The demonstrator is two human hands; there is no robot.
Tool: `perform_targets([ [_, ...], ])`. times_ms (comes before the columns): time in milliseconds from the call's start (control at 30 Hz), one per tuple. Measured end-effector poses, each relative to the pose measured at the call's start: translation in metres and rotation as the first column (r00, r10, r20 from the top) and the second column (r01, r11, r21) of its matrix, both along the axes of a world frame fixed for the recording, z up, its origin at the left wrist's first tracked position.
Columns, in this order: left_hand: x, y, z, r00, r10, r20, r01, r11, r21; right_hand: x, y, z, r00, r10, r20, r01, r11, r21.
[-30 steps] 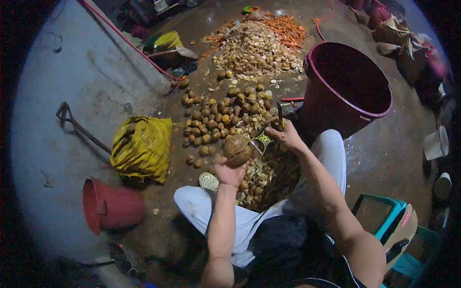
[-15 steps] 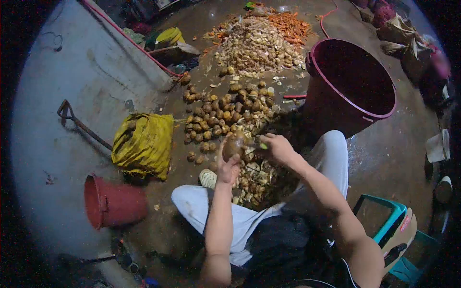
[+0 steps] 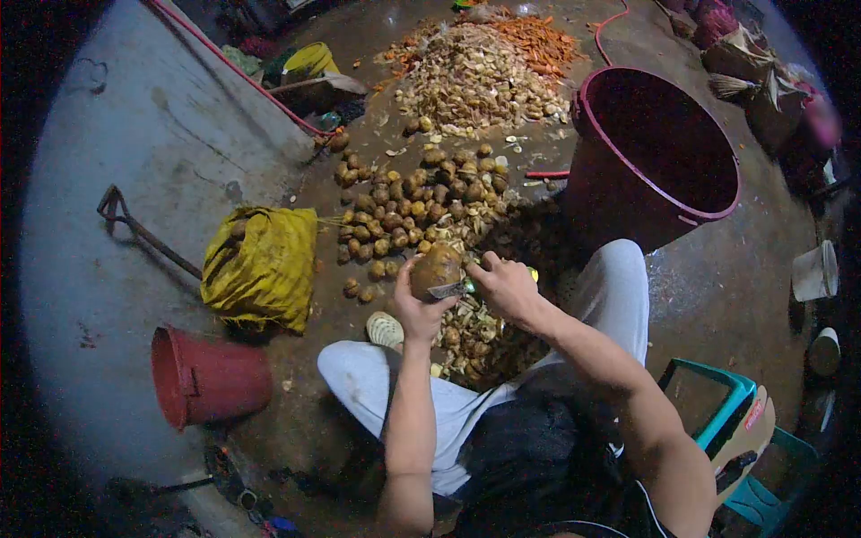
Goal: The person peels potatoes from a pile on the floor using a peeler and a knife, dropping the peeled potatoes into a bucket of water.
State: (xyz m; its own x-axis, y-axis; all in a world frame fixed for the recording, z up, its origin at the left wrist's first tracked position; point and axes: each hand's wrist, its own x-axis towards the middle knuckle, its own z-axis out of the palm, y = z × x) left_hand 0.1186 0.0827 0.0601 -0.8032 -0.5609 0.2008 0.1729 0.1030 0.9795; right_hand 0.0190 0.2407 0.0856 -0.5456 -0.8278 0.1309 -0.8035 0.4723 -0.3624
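My left hand (image 3: pixel 418 303) is wrapped round the left side and underside of a large brown root vegetable (image 3: pixel 437 269). Close to its right side, my right hand (image 3: pixel 505 285) is closed on a peeler, of which small green-yellow parts (image 3: pixel 534 274) show; the fingers hide the rest. Whether the tool touches the skin is hard to tell. Below both hands lies a heap of pale peelings (image 3: pixel 475 336) between my legs. Just beyond them, many round brown vegetables (image 3: pixel 399 211) are spread on the wet floor.
A large dark red tub (image 3: pixel 619 179) stands at the right. Farther off are a pile of pale scraps (image 3: pixel 475 85) and orange pieces (image 3: pixel 538 49). On the left are a yellow sack (image 3: pixel 265 269) and a red bucket (image 3: pixel 220 377). A teal crate (image 3: pixel 717 386) sits lower right.
The vegetable has turned in my left hand, and a dark flap now shows on its lower side. My right hand has come in from the right, with the peeler, up against the vegetable.
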Motion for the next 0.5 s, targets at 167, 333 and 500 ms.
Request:
perform_targets([
  [167,0.007,0.001,-0.002,0.994,0.000,0.110,0.009,0.997,-0.075,-0.045,-0.008,-0.050,0.972,-0.231,0.051,0.231,0.973,0.009],
  [333,0.003,0.000,0.005,1.000,-0.019,0.009,0.014,0.925,0.381,-0.061,-0.004,-0.053,0.960,-0.255,0.117,0.267,0.958,-0.103],
  [500,-0.001,0.002,0.010,0.999,0.003,-0.051,0.016,0.927,0.375,-0.029,-0.001,-0.040,0.985,-0.129,0.119,0.146,0.979,-0.143],
])
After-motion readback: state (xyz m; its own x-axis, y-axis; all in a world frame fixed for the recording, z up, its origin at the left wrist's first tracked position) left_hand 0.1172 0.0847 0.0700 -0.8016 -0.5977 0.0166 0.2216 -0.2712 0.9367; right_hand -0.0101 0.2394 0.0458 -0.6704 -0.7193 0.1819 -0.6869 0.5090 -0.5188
